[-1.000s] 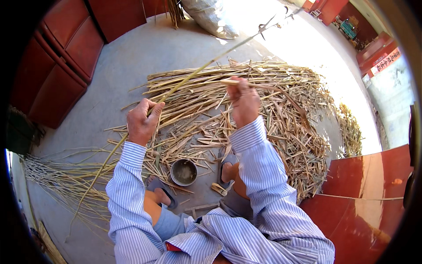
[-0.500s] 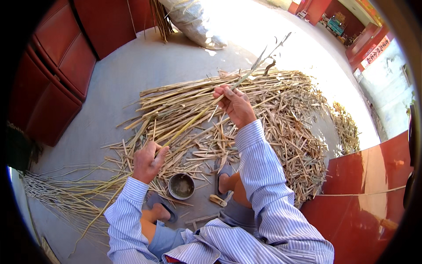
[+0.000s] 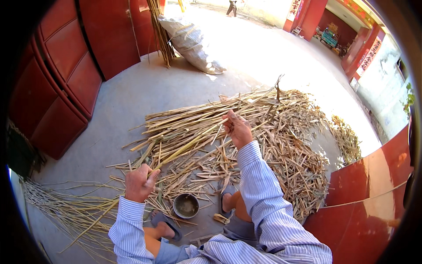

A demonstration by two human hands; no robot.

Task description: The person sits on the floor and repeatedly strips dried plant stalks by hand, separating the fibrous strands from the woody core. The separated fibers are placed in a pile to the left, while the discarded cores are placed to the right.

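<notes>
A long yellow-green stalk [image 3: 189,144] slants up and to the right between my two hands, above a heap of dry stalks [image 3: 193,115]. My left hand [image 3: 140,183] is closed around its lower part, thumb lying along it. Farther up, my right hand [image 3: 239,131] pinches it between thumb and fingertips. Past the right hand, its upper end blends into the heap and a dark curled leaf [image 3: 277,97]. A short pale tip shows beside my left hand; I cannot tell what it belongs to. A small round bowl [image 3: 186,205] stands on the floor between my feet.
Broken stalk pieces and dry leaves [image 3: 296,158] spread right of the heap. Thin bare branches [image 3: 66,200] lie at the lower left. A filled whitish sack [image 3: 191,44] and upright stalks [image 3: 160,33] stand at the back. Red panels [image 3: 70,61] border the left, another [image 3: 365,189] the right.
The view has tilted up, showing more of the yard and a distant person's legs. The stalk's leafy tip no longer rises clearly above my right hand. Both hands still hold the stalk.
</notes>
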